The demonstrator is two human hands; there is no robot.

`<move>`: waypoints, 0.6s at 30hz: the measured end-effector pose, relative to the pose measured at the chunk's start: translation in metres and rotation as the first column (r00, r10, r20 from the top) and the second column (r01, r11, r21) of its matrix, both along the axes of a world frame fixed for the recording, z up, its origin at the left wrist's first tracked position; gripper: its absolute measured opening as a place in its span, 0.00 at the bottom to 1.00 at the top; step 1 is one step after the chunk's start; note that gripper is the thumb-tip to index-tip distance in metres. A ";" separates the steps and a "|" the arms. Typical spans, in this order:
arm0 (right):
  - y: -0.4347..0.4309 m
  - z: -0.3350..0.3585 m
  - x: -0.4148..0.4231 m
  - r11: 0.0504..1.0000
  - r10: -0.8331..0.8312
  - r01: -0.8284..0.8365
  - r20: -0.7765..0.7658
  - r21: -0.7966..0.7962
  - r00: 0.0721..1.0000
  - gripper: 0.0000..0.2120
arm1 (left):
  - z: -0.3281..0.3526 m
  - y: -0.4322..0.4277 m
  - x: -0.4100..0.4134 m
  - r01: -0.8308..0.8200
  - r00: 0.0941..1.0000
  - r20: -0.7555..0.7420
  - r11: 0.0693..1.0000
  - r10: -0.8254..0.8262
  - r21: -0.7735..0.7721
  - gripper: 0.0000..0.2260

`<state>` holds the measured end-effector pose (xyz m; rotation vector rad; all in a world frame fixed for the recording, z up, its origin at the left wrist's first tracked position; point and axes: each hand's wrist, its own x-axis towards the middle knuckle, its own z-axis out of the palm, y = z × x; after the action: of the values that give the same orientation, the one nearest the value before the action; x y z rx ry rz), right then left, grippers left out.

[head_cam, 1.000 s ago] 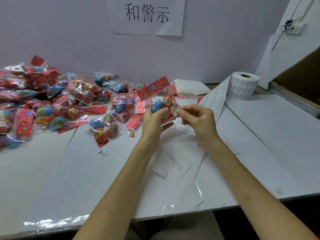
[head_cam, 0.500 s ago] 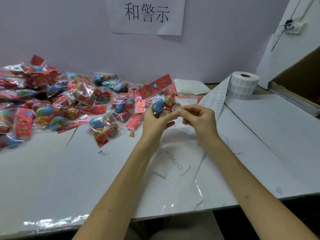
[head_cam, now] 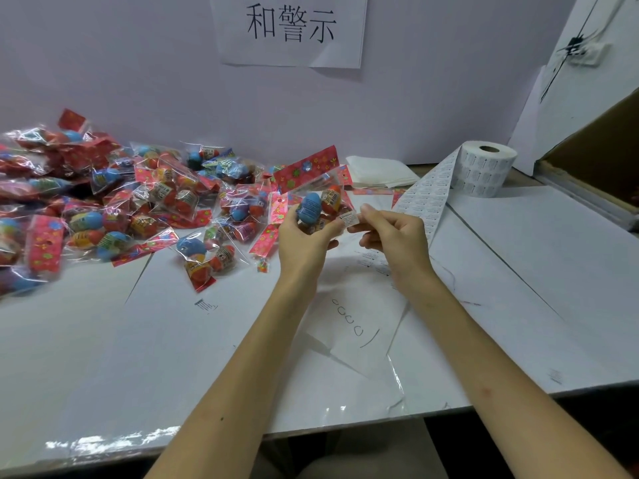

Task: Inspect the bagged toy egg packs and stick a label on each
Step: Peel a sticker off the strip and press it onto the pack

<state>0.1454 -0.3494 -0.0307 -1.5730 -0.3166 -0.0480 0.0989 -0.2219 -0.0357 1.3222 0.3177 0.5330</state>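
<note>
Soft, even light, faint shadows. Glare streaks the table (head_cam: 103, 375) edge near-side left of the left hand (head_cam: 304, 236); margins bend, slightly blurred.

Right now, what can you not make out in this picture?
Head view:
Text on the label: too small to read.
Lower part of the held egg pack: hidden behind the left hand.
Whether the label already sticks: the right hand pinches its edge.
The pile of egg packs: cut off by the left edge.

One held pack (head_cam: 320, 202), many heaped packs (head_cam: 166, 195), one small label (head_cam: 348, 219), one roll (head_cam: 484, 171).
</note>
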 end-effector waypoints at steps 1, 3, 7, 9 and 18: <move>0.000 0.000 0.000 1.000 -0.011 0.011 -0.012 0.000 1.000 0.11 | -0.001 0.000 0.000 -0.006 1.000 0.003 1.000 0.006 0.006 0.22; 0.000 0.000 0.002 0.999 -0.038 0.038 -0.032 -0.006 0.999 0.12 | -0.001 0.000 0.001 -0.014 1.000 0.009 1.000 0.014 0.025 0.22; -0.001 -0.003 0.004 0.994 -0.091 0.091 0.001 -0.061 0.996 0.13 | -0.003 -0.003 0.000 -0.020 1.000 0.021 0.998 0.019 0.067 0.20; -0.003 -0.003 0.006 0.986 -0.136 0.139 0.042 -0.092 0.990 0.13 | -0.002 0.000 0.000 -0.024 0.999 0.025 0.998 0.022 0.055 0.20; -0.007 -0.003 0.009 0.994 0.058 -0.051 0.070 -0.101 0.996 0.11 | 0.001 0.002 -0.003 0.102 0.995 0.010 0.995 -0.101 -0.018 0.22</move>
<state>0.1541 -0.3566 -0.0336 -1.6629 -0.4247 -0.0483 0.0962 -0.2203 -0.0343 1.3103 0.2456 0.4497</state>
